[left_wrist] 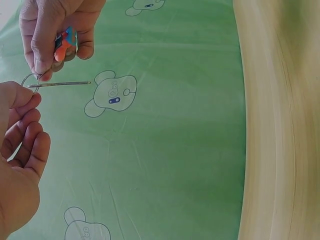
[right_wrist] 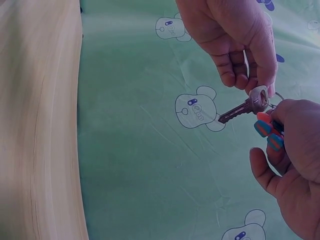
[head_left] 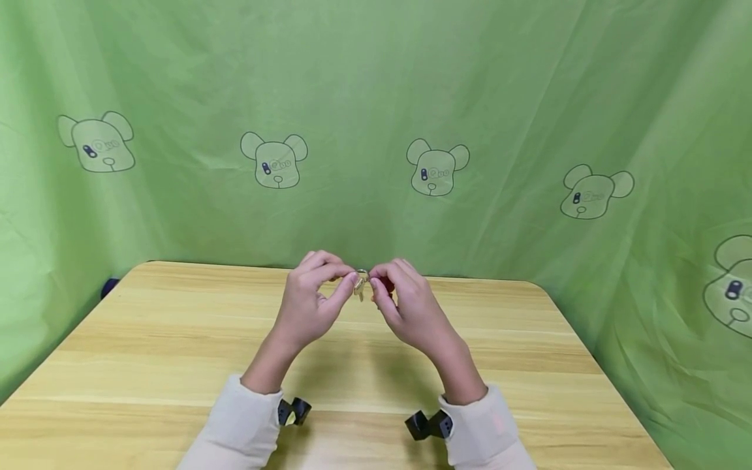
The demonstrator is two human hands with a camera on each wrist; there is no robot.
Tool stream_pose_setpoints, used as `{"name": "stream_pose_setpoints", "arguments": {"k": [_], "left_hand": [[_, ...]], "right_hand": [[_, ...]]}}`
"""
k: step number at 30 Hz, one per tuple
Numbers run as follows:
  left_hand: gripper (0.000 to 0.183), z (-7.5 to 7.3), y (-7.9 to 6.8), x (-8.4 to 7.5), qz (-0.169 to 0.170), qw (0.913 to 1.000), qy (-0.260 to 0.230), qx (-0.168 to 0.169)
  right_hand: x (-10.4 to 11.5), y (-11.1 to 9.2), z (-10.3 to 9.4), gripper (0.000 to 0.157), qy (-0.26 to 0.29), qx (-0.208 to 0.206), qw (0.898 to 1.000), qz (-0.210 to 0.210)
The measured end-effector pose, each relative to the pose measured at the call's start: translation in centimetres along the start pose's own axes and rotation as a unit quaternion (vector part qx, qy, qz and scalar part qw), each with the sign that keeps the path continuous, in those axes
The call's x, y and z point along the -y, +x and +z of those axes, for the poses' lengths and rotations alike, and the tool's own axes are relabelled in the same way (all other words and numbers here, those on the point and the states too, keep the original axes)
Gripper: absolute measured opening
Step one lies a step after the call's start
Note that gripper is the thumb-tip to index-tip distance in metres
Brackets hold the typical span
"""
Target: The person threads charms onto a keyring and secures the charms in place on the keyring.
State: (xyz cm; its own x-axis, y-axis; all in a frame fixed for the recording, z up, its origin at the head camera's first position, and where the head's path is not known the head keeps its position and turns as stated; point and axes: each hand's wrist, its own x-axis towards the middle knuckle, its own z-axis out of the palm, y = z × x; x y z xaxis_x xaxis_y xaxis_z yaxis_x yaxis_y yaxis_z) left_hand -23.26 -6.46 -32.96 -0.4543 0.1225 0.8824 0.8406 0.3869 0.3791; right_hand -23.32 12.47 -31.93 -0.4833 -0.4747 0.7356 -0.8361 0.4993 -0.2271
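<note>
Both hands are raised above the table, fingertips close together around a thin metal key ring. My left hand pinches one side of the ring between thumb and index finger. On the other side, my right hand pinches it near where a charm is attached. A metal key hangs from the ring between the two hands, its toothed blade pointing away from the fingers. The small orange and blue charm sits against the right hand's fingers, partly hidden by them.
A wooden table with rounded far corners lies below the hands. Behind and around it hangs a green curtain printed with bear heads. Black wrist cameras stick out from the pale sleeves. Something dark shows behind the table's left edge.
</note>
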Motion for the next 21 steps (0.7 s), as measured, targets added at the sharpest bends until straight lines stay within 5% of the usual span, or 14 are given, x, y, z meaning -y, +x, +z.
{"name": "stream_pose_setpoints", "arguments": {"k": [21], "left_hand": [[0.008, -0.11, 0.03, 0.10, -0.005, 1.0000, 0.003, 0.001]], "right_hand": [[0.22, 0.00, 0.03, 0.009, 0.010, 0.035, 0.999, 0.029]]}}
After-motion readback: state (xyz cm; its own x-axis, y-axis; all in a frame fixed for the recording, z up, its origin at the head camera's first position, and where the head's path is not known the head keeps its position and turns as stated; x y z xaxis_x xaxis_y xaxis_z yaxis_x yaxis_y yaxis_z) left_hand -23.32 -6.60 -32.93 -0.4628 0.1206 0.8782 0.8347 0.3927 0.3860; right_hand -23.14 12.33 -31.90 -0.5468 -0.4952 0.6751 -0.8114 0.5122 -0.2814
